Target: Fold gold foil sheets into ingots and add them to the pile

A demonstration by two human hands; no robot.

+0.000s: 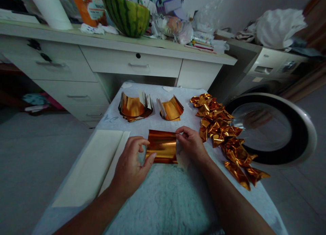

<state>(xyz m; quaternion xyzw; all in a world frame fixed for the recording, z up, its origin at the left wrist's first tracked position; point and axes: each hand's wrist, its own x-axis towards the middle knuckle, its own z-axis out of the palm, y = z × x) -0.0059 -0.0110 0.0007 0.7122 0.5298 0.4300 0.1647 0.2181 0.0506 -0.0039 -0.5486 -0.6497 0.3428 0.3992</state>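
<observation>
A shiny copper-gold foil sheet lies slightly curved on the cloth-covered table, between my hands. My right hand pinches its upper right corner between thumb and fingers. My left hand is at its left edge, fingers apart and curved, the thumb tip over the lower left part. Beyond the sheet stand two curled stacks of gold foil, a larger one on the left and a smaller one on the right. Several folded, crumpled gold foil pieces are heaped along the table's right side.
Pale paper sheets lie at the table's left. Behind is a white counter with drawers, holding a cut watermelon, a white roll and plastic bags. A washing machine stands at the right, its round door open beside the table.
</observation>
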